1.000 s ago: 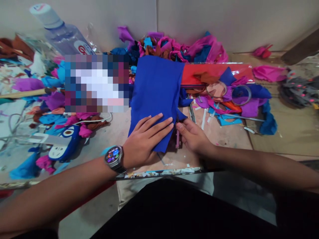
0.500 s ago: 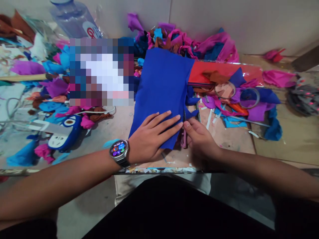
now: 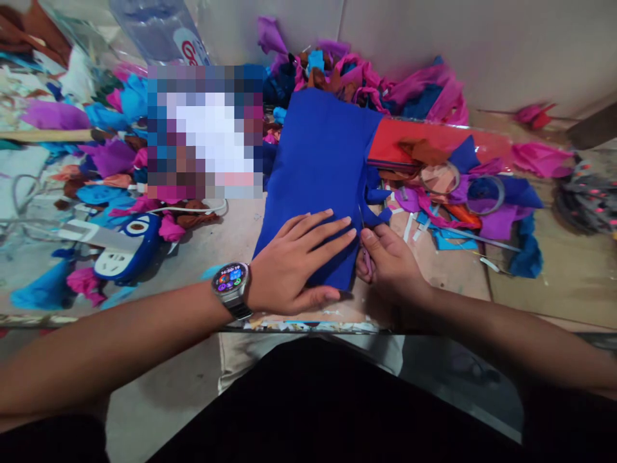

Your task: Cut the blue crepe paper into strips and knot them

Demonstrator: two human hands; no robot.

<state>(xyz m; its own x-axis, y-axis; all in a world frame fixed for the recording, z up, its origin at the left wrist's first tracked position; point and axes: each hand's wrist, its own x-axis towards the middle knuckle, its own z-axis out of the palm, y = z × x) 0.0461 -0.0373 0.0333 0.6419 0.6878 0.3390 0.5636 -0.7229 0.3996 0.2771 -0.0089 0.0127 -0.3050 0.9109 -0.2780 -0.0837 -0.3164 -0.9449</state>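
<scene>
A blue sheet (image 3: 322, 154), thin like crepe paper or cloth, lies lengthwise on the table. My left hand (image 3: 301, 260) rests flat on its near end, fingers spread, and a smartwatch (image 3: 230, 284) is on that wrist. At the sheet's right edge my right hand (image 3: 388, 260) is closed around a pair of scissors (image 3: 367, 260) with pinkish handles. Their thin blade points away from me along that edge; the fingers hide much of the handles. Narrow blue strips (image 3: 378, 194) curl just beyond the right hand, beside the sheet.
Coloured scraps (image 3: 347, 71) are heaped against the wall. At right, a red packet (image 3: 448, 138) and tape rolls (image 3: 485, 194) sit among more scraps. On the left are a blue-white power socket (image 3: 128, 247) with a plug and cables, and a large clear bottle (image 3: 161, 32). Part of the view is pixelated.
My left thumb has spread out from the other fingers. My right hand has tightened around the scissors' handles, which show less now. The whole view has shifted slightly.
</scene>
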